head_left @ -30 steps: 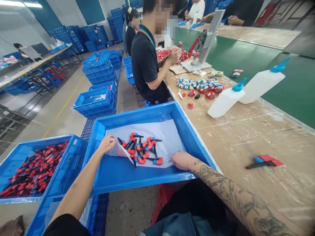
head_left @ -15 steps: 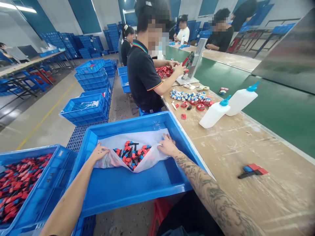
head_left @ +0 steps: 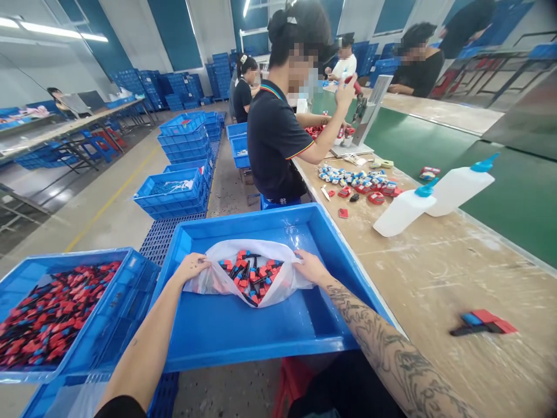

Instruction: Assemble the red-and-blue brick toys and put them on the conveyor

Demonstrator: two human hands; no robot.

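Head view: both bare hands work inside a large, shallow, rectangular blue plastic tray (head_left: 226, 339). Left hand (head_left: 194, 267) pinches the left side of a thin, translucent white sheet (head_left: 282, 287) between thumb and fingers; right hand (head_left: 310, 267) pinches its right side. Between the 2 hands, the sheet sags into an open pouch, its front edge dipping in the middle, around a small heap of red, blue and black plastic pieces (head_left: 241, 283). Red shows faintly through the sheet near the left hand.

Gathering the sheet about the pieces looks like the step in hand. The next move likely calls for both edges held level, since the low front edge could let pieces slip out.

Left of the tray, a blue plastic bin (head_left: 124, 296) holds many similar pieces. On the pale brown worktop (head_left: 418, 284) at right lie 1 loose red, blue and black piece (head_left: 485, 319) and, farther back, 2 white plastic bottles (head_left: 404, 213) with blue nozzles.
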